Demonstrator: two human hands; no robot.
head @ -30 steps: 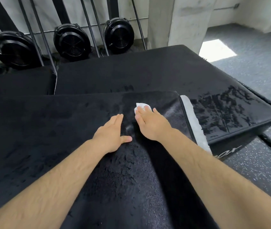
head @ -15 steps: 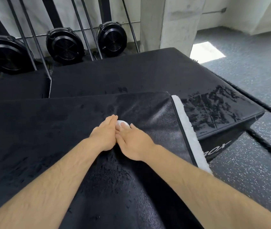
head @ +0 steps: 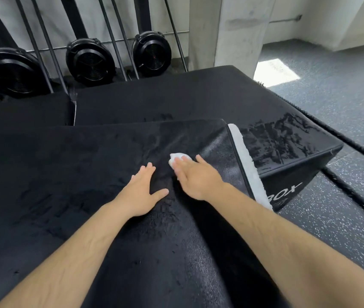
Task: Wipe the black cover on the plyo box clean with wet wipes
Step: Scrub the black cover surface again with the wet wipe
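Left hand [head: 142, 192] lies flat, fingers straight, on the wet black textured cover [head: 65, 174]; my right hand [head: 195, 176], just beside it, I see pressing a crumpled white wet wipe [head: 177, 157] onto that cover with straight fingers, near its white-lined right edge.

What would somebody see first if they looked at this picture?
In the middle, the right hand presses a white wipe flat on the big black cover, which shines wet around it. The left hand lies flat on the cover just beside it. At the back left, three round black things that look like fans stand in a row by the wall.
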